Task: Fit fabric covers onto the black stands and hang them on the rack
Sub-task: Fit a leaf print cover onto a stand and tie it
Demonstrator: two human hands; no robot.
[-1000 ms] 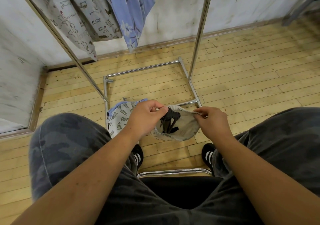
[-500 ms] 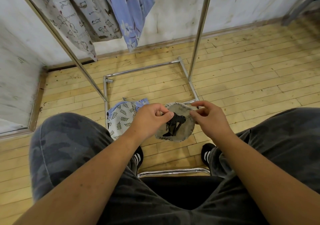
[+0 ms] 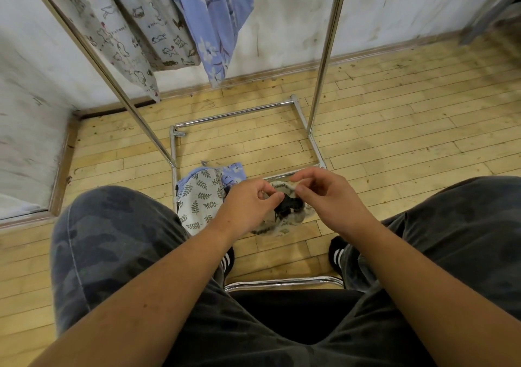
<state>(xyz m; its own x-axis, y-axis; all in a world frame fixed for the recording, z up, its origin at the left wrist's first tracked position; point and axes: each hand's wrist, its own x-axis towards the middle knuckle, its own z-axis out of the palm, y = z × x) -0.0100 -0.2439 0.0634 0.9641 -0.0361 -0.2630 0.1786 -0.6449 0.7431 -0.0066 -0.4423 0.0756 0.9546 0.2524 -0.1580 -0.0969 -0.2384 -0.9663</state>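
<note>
Pinching the cover [image 3: 282, 225] rim in my left hand [image 3: 248, 206], I should hold it taut and seat the stand [image 3: 287, 207] squarely; right hand [image 3: 327, 197] hovers curled, grasp indeterminate.

No legible text (tiny lettering on the cat-print cloth [image 3: 135, 28] is blurred).

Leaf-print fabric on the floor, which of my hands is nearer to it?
Left. The left hand sits just right of the leaf-print fabric, overlapping its edge in view while pinching the beige cover; the right hand is farther right, across that cover.
</note>
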